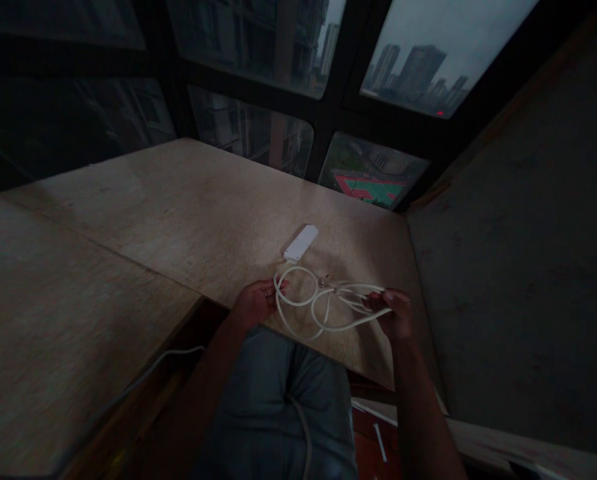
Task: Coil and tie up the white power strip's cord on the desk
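Observation:
A white power strip lies flat on the wooden tabletop, its face with the sockets not visible. From its near end runs a white cord, looped several times between my hands. My right hand is closed around the gathered loops at the right. On the left, the fingers of my left hand pinch the edge of one round loop; a ring shows on one finger. The loops hang over the near edge of the table, and the cord's plug cannot be made out.
The wooden tabletop has a seam and an inner corner at the left. Dark-framed windows stand behind it, a wall at the right. Another thin cable hangs at lower left. My legs are below the edge.

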`<state>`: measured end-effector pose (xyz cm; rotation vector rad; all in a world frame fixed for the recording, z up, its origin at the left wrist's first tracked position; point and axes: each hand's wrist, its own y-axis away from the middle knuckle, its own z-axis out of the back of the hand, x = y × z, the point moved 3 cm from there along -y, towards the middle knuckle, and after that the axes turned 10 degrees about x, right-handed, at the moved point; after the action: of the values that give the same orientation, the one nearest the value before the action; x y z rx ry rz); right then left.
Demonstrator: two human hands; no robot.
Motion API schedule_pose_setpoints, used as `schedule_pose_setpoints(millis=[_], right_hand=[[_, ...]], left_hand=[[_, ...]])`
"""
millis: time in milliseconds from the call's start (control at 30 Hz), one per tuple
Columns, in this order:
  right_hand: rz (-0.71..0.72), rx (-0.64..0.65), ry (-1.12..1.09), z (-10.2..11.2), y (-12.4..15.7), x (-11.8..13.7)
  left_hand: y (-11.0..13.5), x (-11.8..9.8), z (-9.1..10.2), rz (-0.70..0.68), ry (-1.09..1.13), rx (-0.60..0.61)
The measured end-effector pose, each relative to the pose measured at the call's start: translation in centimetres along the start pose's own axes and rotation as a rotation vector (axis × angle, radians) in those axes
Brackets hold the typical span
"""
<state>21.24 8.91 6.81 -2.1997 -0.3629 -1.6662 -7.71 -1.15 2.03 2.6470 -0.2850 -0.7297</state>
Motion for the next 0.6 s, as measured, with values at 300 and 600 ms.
schedule_pose_setpoints(millis=[300, 600], right_hand=[[0.181, -0.082, -0.175, 2.7, 1.9, 0.3], [0.126, 0.046, -0.221, -0.9, 0.8, 0.9]], left_hand=[[-0.9, 0.7, 0.0, -0.275, -0.073, 0.001], [-1.2, 2.9, -1.8, -0.365, -0.299, -0.061]])
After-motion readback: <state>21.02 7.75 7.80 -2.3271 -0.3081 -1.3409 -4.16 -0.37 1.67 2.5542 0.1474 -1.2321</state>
